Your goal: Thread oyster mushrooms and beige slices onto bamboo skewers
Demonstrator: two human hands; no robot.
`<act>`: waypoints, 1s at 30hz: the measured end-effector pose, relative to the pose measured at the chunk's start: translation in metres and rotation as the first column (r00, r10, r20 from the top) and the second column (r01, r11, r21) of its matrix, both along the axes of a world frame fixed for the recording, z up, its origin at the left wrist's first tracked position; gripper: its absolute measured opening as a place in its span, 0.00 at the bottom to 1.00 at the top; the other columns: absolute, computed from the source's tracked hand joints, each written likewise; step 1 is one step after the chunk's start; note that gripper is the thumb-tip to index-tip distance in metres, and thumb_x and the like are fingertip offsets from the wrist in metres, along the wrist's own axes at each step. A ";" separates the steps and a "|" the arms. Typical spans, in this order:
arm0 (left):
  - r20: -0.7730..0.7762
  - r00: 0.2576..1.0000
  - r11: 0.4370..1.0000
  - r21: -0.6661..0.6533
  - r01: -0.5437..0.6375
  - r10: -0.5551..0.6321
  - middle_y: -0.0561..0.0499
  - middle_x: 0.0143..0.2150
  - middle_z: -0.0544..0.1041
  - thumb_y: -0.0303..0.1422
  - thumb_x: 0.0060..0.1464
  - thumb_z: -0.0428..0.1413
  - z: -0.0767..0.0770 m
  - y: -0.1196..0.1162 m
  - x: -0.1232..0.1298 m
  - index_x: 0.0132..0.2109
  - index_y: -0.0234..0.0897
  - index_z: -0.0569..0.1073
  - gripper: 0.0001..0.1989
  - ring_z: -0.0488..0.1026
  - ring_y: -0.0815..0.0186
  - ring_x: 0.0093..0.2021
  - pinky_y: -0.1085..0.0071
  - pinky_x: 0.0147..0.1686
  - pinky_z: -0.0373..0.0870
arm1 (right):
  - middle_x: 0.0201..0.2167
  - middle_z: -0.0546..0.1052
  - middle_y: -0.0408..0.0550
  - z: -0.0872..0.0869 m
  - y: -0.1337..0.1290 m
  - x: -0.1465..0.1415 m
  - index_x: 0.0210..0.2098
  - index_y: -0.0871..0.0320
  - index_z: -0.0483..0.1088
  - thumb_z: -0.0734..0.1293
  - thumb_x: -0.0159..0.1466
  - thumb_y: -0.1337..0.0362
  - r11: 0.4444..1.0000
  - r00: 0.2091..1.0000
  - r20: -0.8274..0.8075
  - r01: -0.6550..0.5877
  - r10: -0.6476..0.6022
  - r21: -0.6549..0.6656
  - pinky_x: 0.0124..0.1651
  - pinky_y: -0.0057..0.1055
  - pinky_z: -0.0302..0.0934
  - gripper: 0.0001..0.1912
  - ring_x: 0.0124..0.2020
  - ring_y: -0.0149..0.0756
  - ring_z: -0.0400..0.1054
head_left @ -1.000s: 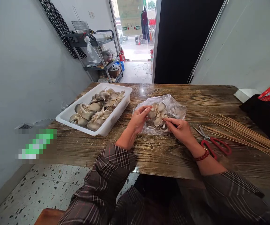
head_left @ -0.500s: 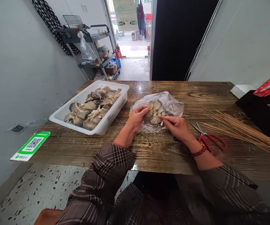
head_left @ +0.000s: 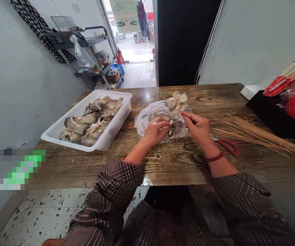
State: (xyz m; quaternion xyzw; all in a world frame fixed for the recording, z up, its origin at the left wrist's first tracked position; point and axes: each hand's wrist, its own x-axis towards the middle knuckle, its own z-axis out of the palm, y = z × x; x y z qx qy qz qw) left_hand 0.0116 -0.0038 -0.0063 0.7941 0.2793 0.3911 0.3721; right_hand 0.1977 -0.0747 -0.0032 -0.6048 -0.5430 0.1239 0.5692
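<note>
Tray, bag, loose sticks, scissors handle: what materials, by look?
Tray: likely molded plastic, smooth white; rounded rim, soft sheen.
Bag: thin plastic film, glossy; crumpled, see-through.
Loose sticks: probably bamboo, possibly other wood, dull finish; thin, straight, tan.
Scissors handle: red, perhaps plastic; too small to rule out coated metal.

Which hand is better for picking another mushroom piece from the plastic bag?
Probably the left hand: it's down at the plastic bag, close to the mushroom pieces there. The right hand looks busy, pinching a mushroom bunch.
</note>
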 end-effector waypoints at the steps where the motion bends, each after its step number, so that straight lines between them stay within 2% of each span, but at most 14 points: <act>1: -0.032 0.999 0.999 0.035 0.036 -0.035 0.47 0.43 0.79 0.29 0.45 0.63 0.000 -0.002 0.002 0.34 0.45 0.81 0.07 0.73 0.56 0.47 0.57 0.54 0.64 | 0.21 0.76 0.44 -0.001 0.000 -0.001 0.43 0.59 0.80 0.63 0.63 0.56 1.000 1.000 -0.001 -0.014 0.014 -0.004 0.28 0.28 0.62 0.18 0.22 0.32 0.68; 3: -0.070 0.995 0.996 0.048 0.071 -0.067 0.46 0.48 0.78 0.28 0.44 0.64 0.000 -0.004 0.005 0.36 0.46 0.81 0.10 0.72 0.54 0.51 0.53 0.59 0.60 | 0.21 0.76 0.44 -0.002 0.001 -0.001 0.44 0.60 0.80 0.63 0.63 0.56 0.999 0.999 -0.004 -0.042 0.042 -0.008 0.28 0.28 0.63 0.19 0.22 0.32 0.69; 6: -0.045 0.996 0.996 -0.047 0.076 -0.078 0.46 0.48 0.79 0.27 0.42 0.65 0.000 -0.004 0.006 0.39 0.45 0.81 0.14 0.73 0.54 0.52 0.53 0.60 0.59 | 0.21 0.77 0.45 -0.004 0.001 -0.002 0.44 0.61 0.79 0.63 0.63 0.56 0.998 0.998 -0.009 -0.056 0.056 0.001 0.30 0.29 0.63 0.19 0.23 0.33 0.69; 8: 0.007 0.999 0.990 -0.136 0.048 -0.047 0.46 0.44 0.80 0.28 0.43 0.65 0.000 -0.001 0.004 0.39 0.43 0.81 0.13 0.74 0.55 0.49 0.55 0.59 0.62 | 0.21 0.77 0.45 -0.003 0.000 -0.002 0.44 0.61 0.79 0.63 0.63 0.56 0.999 0.999 -0.004 -0.054 0.054 0.000 0.30 0.30 0.63 0.19 0.23 0.33 0.70; 10: 0.085 0.996 0.971 -0.240 -0.014 0.035 0.46 0.41 0.81 0.30 0.46 0.64 0.002 0.003 -0.001 0.40 0.40 0.81 0.10 0.75 0.58 0.45 0.59 0.54 0.66 | 0.21 0.77 0.44 -0.002 0.000 -0.002 0.44 0.60 0.80 0.63 0.63 0.56 0.999 0.999 -0.012 -0.047 0.047 -0.006 0.30 0.29 0.63 0.19 0.23 0.33 0.70; 13: 0.253 0.948 0.889 -0.454 -0.061 0.195 0.48 0.34 0.79 0.34 0.47 0.64 0.003 0.010 -0.011 0.38 0.35 0.79 0.11 0.74 0.65 0.36 0.67 0.43 0.71 | 0.21 0.77 0.45 0.000 -0.002 -0.003 0.44 0.61 0.80 0.64 0.63 0.55 0.999 0.997 -0.055 -0.048 0.047 -0.023 0.28 0.28 0.63 0.19 0.22 0.32 0.69; 16: 0.397 0.871 0.788 -0.615 0.020 0.289 0.52 0.33 0.77 0.34 0.41 0.68 0.005 0.017 -0.021 0.36 0.34 0.75 0.15 0.73 0.70 0.31 0.70 0.36 0.73 | 0.20 0.77 0.44 0.001 -0.004 -0.005 0.44 0.61 0.80 0.64 0.62 0.56 0.996 0.995 -0.058 -0.081 0.079 -0.044 0.27 0.28 0.62 0.19 0.20 0.32 0.68; 18: 0.453 0.833 0.759 -0.648 0.063 0.317 0.53 0.33 0.76 0.32 0.39 0.69 0.006 0.021 -0.027 0.36 0.35 0.72 0.17 0.74 0.71 0.31 0.71 0.34 0.74 | 0.19 0.76 0.44 0.000 -0.004 -0.006 0.44 0.60 0.80 0.64 0.62 0.56 0.991 0.993 -0.024 -0.118 0.117 -0.061 0.27 0.28 0.62 0.19 0.20 0.32 0.68; 21: 0.495 0.790 0.747 -0.661 0.071 0.363 0.55 0.34 0.75 0.28 0.40 0.68 0.009 0.024 -0.034 0.41 0.37 0.72 0.19 0.74 0.72 0.29 0.73 0.31 0.74 | 0.19 0.76 0.44 -0.003 -0.005 -0.008 0.44 0.60 0.80 0.64 0.62 0.57 0.984 0.986 0.026 -0.161 0.163 -0.078 0.27 0.28 0.62 0.18 0.20 0.32 0.68; 25: 0.516 0.743 0.712 -0.698 0.078 0.426 0.53 0.34 0.76 0.23 0.44 0.65 0.014 0.024 -0.038 0.47 0.36 0.71 0.22 0.75 0.72 0.29 0.72 0.35 0.76 | 0.20 0.78 0.44 -0.006 -0.006 -0.009 0.42 0.60 0.80 0.64 0.63 0.57 0.978 0.976 0.085 -0.192 0.198 -0.077 0.26 0.28 0.62 0.18 0.21 0.33 0.68; 30: 0.512 0.719 0.697 -0.715 0.055 0.470 0.53 0.33 0.76 0.23 0.47 0.63 0.017 0.023 -0.039 0.47 0.35 0.72 0.18 0.74 0.73 0.29 0.72 0.35 0.75 | 0.30 0.83 0.48 -0.011 -0.007 -0.009 0.41 0.57 0.81 0.65 0.63 0.58 0.958 0.945 0.165 -0.268 0.282 -0.103 0.29 0.31 0.67 0.15 0.25 0.36 0.74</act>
